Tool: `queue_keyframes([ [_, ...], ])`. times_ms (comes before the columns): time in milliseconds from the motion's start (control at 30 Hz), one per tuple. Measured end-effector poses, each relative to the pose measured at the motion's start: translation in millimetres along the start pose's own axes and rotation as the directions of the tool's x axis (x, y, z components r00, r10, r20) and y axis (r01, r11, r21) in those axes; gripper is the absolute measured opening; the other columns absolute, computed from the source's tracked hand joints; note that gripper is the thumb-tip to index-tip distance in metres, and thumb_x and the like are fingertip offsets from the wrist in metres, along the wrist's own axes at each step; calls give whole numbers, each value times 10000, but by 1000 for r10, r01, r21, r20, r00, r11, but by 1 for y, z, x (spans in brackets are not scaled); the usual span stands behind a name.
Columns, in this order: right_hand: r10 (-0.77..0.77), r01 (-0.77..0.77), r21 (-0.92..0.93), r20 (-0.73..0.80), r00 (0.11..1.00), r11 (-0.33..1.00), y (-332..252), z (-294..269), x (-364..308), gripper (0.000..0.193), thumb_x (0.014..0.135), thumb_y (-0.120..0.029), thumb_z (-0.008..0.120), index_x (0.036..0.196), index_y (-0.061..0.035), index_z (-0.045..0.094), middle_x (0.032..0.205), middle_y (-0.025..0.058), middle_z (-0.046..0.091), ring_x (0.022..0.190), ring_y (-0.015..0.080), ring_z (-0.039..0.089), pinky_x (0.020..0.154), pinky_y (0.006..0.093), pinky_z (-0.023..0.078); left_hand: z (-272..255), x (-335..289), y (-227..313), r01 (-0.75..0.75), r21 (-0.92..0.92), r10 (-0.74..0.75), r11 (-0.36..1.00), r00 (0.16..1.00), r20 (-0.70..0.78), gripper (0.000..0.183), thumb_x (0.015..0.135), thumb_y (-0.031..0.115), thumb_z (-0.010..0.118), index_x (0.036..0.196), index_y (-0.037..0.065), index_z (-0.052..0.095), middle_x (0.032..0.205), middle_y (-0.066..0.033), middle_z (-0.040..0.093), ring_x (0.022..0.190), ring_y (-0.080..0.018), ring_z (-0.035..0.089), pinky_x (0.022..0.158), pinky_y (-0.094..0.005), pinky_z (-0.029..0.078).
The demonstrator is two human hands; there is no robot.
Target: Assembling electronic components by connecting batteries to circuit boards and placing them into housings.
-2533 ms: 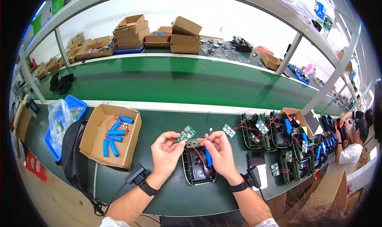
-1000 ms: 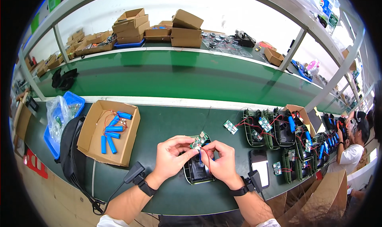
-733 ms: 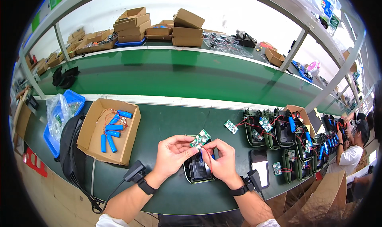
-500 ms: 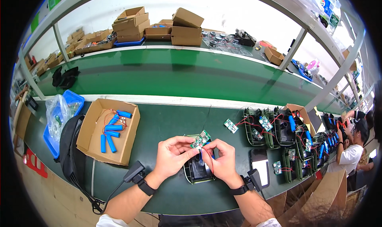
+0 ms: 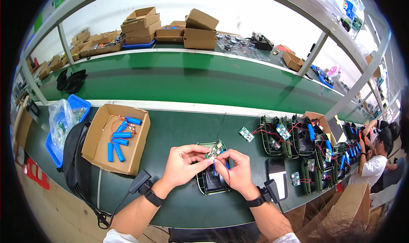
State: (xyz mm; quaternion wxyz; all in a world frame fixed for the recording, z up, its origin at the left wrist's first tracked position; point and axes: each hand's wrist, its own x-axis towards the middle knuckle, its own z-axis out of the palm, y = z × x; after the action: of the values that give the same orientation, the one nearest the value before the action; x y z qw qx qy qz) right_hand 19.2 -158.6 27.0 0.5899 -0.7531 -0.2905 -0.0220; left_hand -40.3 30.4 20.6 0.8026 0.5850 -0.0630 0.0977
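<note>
My left hand (image 5: 183, 165) is closed, pinching a small green circuit board (image 5: 214, 151) between thumb and fingers. Against the board's lower edge, the fingertips of my right hand (image 5: 237, 168) are closed on thin wires, a red one of which runs down beside the thumb. Below both hands a dark plastic housing half (image 5: 212, 184) with a green rim lies on the bench, its hollow side up. The wire ends at the board are hidden by my fingers. A bit of blue shows behind my right fingers, and I cannot tell what it is.
A cardboard box (image 5: 142, 146) with blue cylindrical batteries stands left, beside a black bag (image 5: 76, 157) and blue tray (image 5: 83, 103). At right are several wired housings (image 5: 272, 146), a loose board (image 5: 246, 134) and a phone (image 5: 277, 181). A co-worker (image 5: 375, 166) sits far right.
My hands and the circuit board have shifted only slightly, with the board tilting a little over the housing. Both grips look the same as before.
</note>
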Motion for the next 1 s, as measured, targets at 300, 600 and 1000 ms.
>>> queue_keyframes([
  [300, -181, 185, -29, 109, 977, 982, -17, -34, 20, 241, 819, 21, 717, 1053, -32, 735, 1056, 123, 694, 988, 260, 686, 891, 358, 544, -9, 7, -4, 116, -160, -120, 980, 993, -14, 347, 888, -43, 766, 1222, -43, 672, 1180, -142, 708, 1078, -181, 694, 972, -323, 579],
  [600, -330, 380, -304, 206, 921, 873, -19, -20, 8, 215, 768, -48, 790, 970, -92, 729, 1054, 50, 671, 941, 261, 639, 843, 387, 510, -5, 2, -16, 182, -163, -174, 970, 983, 60, 363, 894, -4, 780, 1237, -52, 669, 1216, -131, 708, 1096, -177, 692, 995, -317, 567],
  [1000, -492, 532, -292, 203, 846, 795, -16, -15, 7, 224, 722, 3, 782, 914, -51, 680, 1091, 109, 716, 1057, 290, 693, 936, 430, 540, -8, -1, -15, 247, -216, -229, 945, 968, 104, 306, 909, -47, 736, 1209, -40, 680, 1175, -146, 723, 989, -173, 715, 864, -309, 605],
])
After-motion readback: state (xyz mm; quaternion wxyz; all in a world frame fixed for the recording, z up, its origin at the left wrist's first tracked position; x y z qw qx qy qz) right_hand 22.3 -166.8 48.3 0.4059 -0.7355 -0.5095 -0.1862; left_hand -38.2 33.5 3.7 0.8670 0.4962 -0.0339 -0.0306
